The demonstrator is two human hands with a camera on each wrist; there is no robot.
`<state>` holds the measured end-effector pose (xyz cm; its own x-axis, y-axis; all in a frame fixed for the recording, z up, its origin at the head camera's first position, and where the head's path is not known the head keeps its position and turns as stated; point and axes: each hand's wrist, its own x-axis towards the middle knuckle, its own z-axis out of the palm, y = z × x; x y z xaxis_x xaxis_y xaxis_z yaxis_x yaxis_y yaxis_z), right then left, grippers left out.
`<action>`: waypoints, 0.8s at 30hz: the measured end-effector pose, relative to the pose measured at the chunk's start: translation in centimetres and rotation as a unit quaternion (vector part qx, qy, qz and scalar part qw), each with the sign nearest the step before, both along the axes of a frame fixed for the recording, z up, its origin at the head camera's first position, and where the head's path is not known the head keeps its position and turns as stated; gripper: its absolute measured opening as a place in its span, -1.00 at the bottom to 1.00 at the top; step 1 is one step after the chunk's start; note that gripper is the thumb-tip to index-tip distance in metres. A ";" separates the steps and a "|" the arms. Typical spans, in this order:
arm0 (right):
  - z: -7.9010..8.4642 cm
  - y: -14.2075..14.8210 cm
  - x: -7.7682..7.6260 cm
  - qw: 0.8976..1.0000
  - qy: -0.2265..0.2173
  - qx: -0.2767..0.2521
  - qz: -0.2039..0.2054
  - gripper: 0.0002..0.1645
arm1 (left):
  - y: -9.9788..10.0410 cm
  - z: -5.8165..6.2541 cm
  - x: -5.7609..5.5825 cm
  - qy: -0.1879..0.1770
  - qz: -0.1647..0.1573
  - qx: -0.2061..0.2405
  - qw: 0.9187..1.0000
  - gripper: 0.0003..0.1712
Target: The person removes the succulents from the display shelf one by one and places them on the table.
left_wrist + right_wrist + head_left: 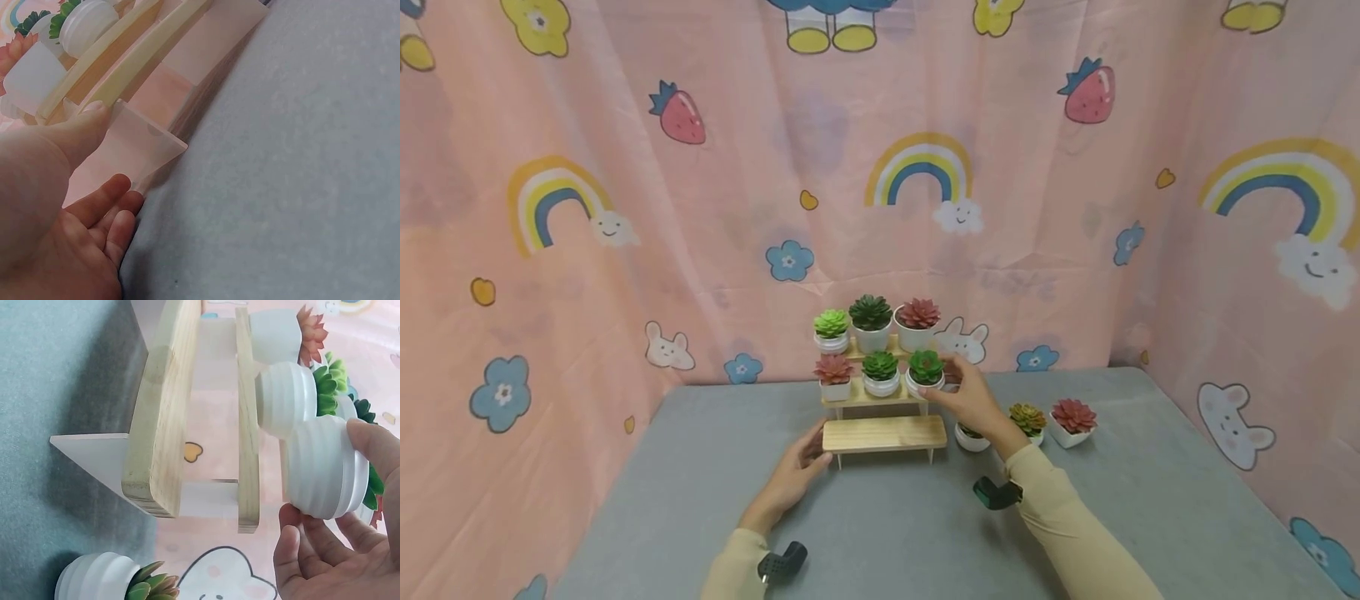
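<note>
My right hand (970, 397) holds a potted green succulent (926, 372) by its ribbed white pot (326, 467), thumb on one side and fingers on the other. This pot is at the right end of the middle tier of a wooden stepped stand (883, 434). Beside it on that tier are another green succulent (881, 373) and a pink one (833, 377). At the stand's left end is my left hand (796, 467). Its thumb touches the end of the lowest board (134, 69), and its loosely bent fingers lie by the translucent side support (134, 147).
The top tier carries a light green succulent (831, 329), a dark green one (871, 321) and a red one (917, 323). Right of the stand, a yellow-orange succulent (1027, 419), a red one (1073, 421) and a partly hidden pot (972, 438) stand on the grey table (880, 533).
</note>
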<state>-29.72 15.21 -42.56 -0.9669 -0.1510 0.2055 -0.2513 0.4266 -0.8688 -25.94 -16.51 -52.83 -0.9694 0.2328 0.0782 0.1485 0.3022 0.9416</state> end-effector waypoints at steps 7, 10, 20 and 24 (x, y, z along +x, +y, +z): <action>0.0 0.4 0.4 1.000 0.022 0.008 0.020 -0.22 | 0.0 0.0 -0.2 0.001 0.000 -0.005 1.000 -0.27; -0.1 0.7 0.6 0.999 0.030 0.013 0.022 -0.21 | 0.0 -0.1 -0.1 0.001 0.002 -0.007 1.000 -0.26; -0.2 1.3 1.8 0.998 0.047 0.029 0.034 -0.22 | 0.1 0.1 -0.1 0.005 0.000 -0.008 1.000 -0.28; -0.2 1.7 2.7 0.997 0.047 0.026 0.047 -0.28 | 0.2 0.1 -0.1 0.007 0.000 -0.010 1.000 -0.27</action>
<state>-27.00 16.91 -42.77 -0.9246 -0.2533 0.2845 -0.3721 0.4407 -0.8169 -26.06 -16.35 -52.74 -0.9683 0.2342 0.0869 0.1612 0.3201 0.9336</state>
